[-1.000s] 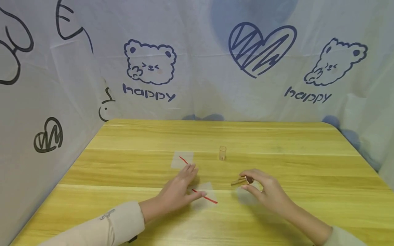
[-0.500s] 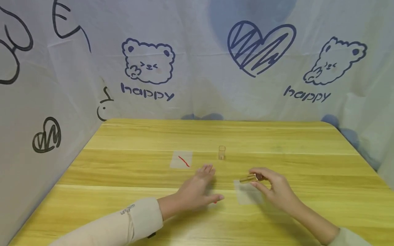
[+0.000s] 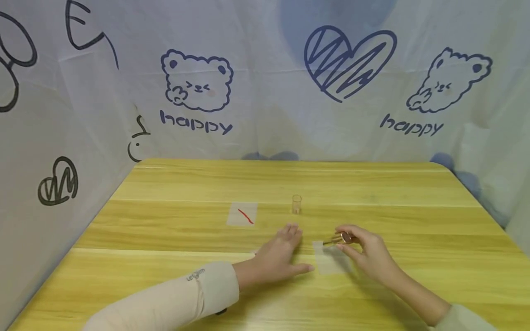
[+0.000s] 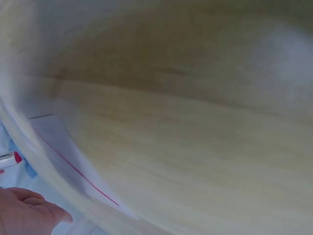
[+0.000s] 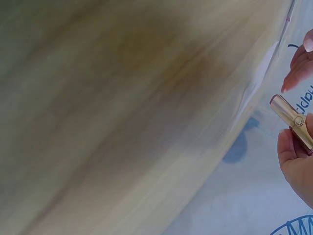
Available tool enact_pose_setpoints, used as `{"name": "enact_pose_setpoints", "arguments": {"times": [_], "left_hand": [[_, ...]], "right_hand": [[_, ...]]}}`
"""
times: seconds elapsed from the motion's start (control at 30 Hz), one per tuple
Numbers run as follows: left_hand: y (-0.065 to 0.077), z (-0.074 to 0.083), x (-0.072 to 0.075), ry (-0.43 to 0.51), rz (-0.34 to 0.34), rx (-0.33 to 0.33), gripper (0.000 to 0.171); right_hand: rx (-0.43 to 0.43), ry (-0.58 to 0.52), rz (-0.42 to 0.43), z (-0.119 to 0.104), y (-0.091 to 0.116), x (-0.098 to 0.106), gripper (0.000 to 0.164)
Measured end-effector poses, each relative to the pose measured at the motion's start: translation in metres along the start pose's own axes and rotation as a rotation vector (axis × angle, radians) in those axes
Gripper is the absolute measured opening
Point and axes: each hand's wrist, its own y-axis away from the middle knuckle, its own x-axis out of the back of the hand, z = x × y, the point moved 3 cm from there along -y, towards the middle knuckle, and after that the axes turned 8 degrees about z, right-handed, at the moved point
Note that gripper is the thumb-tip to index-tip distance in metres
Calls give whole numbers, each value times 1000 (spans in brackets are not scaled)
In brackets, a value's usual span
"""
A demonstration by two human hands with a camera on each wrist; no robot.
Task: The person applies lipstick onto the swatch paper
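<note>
In the head view my right hand (image 3: 368,250) pinches a lipstick (image 3: 345,237) between thumb and fingers, above the near right piece of white paper (image 3: 325,264). The right wrist view shows its gold tube (image 5: 287,112) with a red tip. My left hand (image 3: 273,257) has its fingers spread, low over the table just left of that paper. It covers most of another paper, whose red line (image 4: 80,174) shows in the left wrist view. Whether the left fingers touch the table, I cannot tell.
A small transparent cap (image 3: 296,205) stands upright on the wooden table (image 3: 393,193) beyond the hands. To its left lies a paper (image 3: 233,219) with a red stroke (image 3: 245,216). Drawn-on white cloth (image 3: 261,92) hangs behind the table and on the left.
My left hand has moved right, across the marked middle paper, toward the right-hand paper. The right hand has shifted slightly right with the lipstick still pinched.
</note>
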Motion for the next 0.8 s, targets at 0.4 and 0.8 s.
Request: {"name": "enact_pose_setpoints", "arguments": {"times": [0.4, 0.8], "left_hand": [[-10, 8, -14, -19, -31, -17, 80], [-14, 15, -24, -77, -69, -43, 80]], "right_hand": [[-19, -30, -12, 3, -1, -5, 32], [-48, -13, -28, 2, -2, -6, 33]]}}
